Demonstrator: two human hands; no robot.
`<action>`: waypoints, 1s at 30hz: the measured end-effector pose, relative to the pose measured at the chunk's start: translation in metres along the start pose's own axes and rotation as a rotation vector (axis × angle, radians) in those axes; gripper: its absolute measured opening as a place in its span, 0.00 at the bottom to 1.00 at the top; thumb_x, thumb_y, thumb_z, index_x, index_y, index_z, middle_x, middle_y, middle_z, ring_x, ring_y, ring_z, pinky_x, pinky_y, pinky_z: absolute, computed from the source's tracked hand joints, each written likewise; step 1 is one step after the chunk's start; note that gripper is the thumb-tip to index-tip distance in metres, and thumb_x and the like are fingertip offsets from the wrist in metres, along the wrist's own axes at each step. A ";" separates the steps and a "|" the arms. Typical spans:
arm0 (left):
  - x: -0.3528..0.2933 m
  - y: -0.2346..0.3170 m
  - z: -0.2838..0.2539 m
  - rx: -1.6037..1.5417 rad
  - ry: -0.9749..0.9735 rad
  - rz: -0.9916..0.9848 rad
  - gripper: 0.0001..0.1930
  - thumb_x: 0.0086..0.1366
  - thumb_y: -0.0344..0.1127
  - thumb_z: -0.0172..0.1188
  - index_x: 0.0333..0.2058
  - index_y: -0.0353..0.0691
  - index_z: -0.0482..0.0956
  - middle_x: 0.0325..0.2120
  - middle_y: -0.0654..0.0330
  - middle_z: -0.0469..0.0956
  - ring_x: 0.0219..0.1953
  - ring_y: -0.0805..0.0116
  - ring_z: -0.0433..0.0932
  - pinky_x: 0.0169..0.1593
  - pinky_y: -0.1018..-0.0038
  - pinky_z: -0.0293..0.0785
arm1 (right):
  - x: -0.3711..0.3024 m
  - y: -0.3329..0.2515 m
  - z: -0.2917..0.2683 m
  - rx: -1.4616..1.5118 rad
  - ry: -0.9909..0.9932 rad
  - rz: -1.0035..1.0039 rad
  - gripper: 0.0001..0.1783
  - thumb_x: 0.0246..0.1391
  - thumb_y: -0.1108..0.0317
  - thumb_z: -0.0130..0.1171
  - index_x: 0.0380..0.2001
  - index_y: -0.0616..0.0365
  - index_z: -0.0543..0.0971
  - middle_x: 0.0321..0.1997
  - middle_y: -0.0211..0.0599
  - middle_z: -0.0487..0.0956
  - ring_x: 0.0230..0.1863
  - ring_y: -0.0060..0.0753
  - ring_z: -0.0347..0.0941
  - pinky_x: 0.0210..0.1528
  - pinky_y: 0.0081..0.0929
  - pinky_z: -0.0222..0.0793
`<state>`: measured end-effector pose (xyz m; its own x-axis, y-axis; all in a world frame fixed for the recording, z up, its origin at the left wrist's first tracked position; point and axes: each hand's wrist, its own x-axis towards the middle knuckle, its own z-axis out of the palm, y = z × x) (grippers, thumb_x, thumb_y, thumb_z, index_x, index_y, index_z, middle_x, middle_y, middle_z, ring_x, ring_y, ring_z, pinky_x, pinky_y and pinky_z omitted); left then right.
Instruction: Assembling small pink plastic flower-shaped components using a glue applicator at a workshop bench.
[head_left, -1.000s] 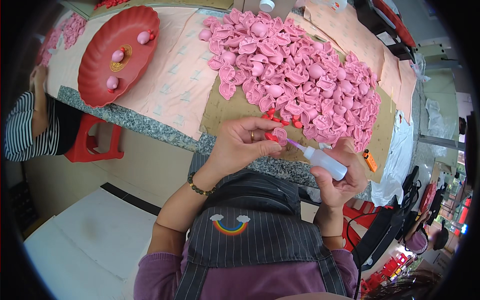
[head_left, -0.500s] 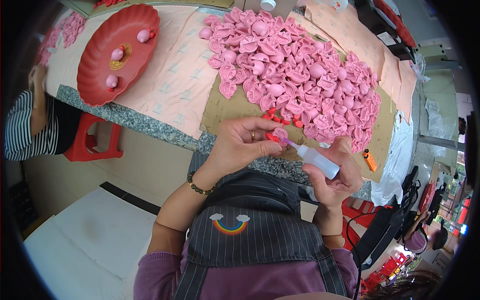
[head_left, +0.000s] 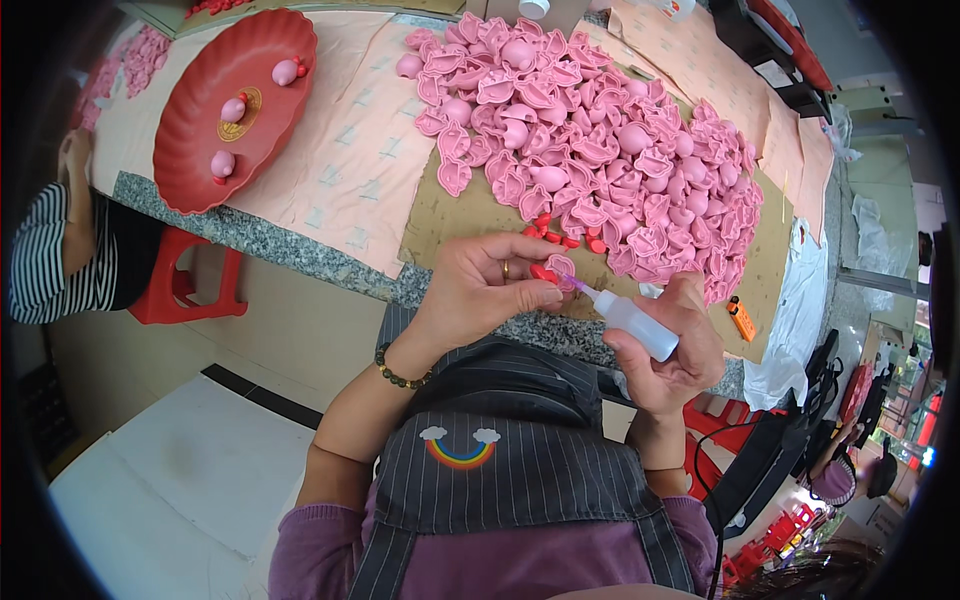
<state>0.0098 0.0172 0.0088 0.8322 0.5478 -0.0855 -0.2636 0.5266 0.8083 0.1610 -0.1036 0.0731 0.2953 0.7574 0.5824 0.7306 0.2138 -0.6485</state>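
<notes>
"On the table [head_left: 300, 253], largest first: what is listed?"

"One brown board [head_left: 428, 225]. One heap of pink shells [head_left: 590, 140], loose, covering most of it. One red plate [head_left: 190, 120], scalloped rim, off to the left, bearing three pink balls [head_left: 222, 163] with red bits."

"Hands?"

"Two. Left hand [head_left: 475, 290]: thumb and fingers closed in a pinch. Right hand [head_left: 675, 350]: fingers and thumb wrapped about a bottle; squeeze not readable."

"Items held?"

"Bottle [head_left: 640, 327], one, whitish, tilted, nozzle towards the left hand. Pink piece [head_left: 564, 268], one, in the left fingertips over the board's near edge. Red piece [head_left: 543, 273], one, in the same pinch; whether joined to the pink, cannot tell."

"Smaller stock?"

"Orange tool [head_left: 741, 319], one, right of the right hand. Red bits [head_left: 569, 241], several, between heap and left hand. Purple nozzle tip [head_left: 574, 283], at the pink piece; contact unclear."

"Step in hand?"

"By judgement, dispensing glue or similar onto the pink piece."

"And the next move calls for?"

"Probably a light, measured squeeze, left pinch steady, then the nozzle drawn clear before the pieces are pressed."
</notes>
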 end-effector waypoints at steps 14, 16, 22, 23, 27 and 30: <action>0.001 0.001 0.000 0.009 -0.009 -0.005 0.17 0.55 0.21 0.59 0.45 0.25 0.71 0.36 0.49 0.77 0.36 0.63 0.79 0.41 0.70 0.79 | 0.001 0.000 0.001 -0.003 -0.004 -0.014 0.16 0.31 0.68 0.71 0.25 0.62 0.77 0.16 0.31 0.71 0.16 0.28 0.60 0.24 0.26 0.52; 0.000 0.000 -0.001 0.028 -0.006 0.006 0.17 0.55 0.21 0.59 0.45 0.25 0.71 0.36 0.49 0.77 0.36 0.63 0.79 0.41 0.70 0.79 | 0.002 -0.001 0.001 -0.014 -0.011 -0.010 0.16 0.30 0.68 0.72 0.25 0.62 0.77 0.16 0.32 0.71 0.16 0.28 0.60 0.24 0.26 0.52; 0.001 0.001 0.001 0.001 -0.004 -0.019 0.17 0.55 0.22 0.59 0.45 0.25 0.71 0.36 0.49 0.77 0.36 0.63 0.79 0.41 0.70 0.79 | 0.002 0.001 0.001 -0.015 0.003 -0.034 0.17 0.29 0.68 0.72 0.25 0.63 0.77 0.15 0.32 0.71 0.16 0.29 0.60 0.23 0.26 0.52; 0.002 0.002 0.001 0.001 -0.005 -0.019 0.17 0.55 0.22 0.59 0.45 0.25 0.71 0.36 0.49 0.77 0.36 0.63 0.79 0.41 0.70 0.79 | 0.002 0.001 0.001 -0.015 0.003 -0.034 0.17 0.29 0.68 0.72 0.25 0.63 0.77 0.15 0.32 0.71 0.16 0.29 0.60 0.23 0.26 0.52; 0.002 0.003 0.001 -0.012 -0.008 -0.028 0.17 0.56 0.22 0.59 0.45 0.25 0.71 0.36 0.49 0.77 0.36 0.63 0.79 0.41 0.70 0.79 | 0.003 0.002 0.001 -0.017 -0.011 -0.043 0.17 0.30 0.68 0.72 0.25 0.63 0.77 0.15 0.33 0.70 0.16 0.29 0.59 0.23 0.26 0.52; 0.002 0.001 0.000 -0.027 -0.010 -0.024 0.17 0.56 0.22 0.59 0.45 0.25 0.71 0.36 0.49 0.77 0.36 0.63 0.79 0.41 0.70 0.79 | 0.004 0.003 0.001 -0.020 -0.008 -0.046 0.17 0.30 0.68 0.71 0.25 0.63 0.77 0.15 0.33 0.70 0.16 0.29 0.59 0.23 0.26 0.53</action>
<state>0.0116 0.0191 0.0097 0.8434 0.5283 -0.0981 -0.2568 0.5567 0.7900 0.1631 -0.0993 0.0730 0.2563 0.7523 0.6070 0.7553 0.2361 -0.6114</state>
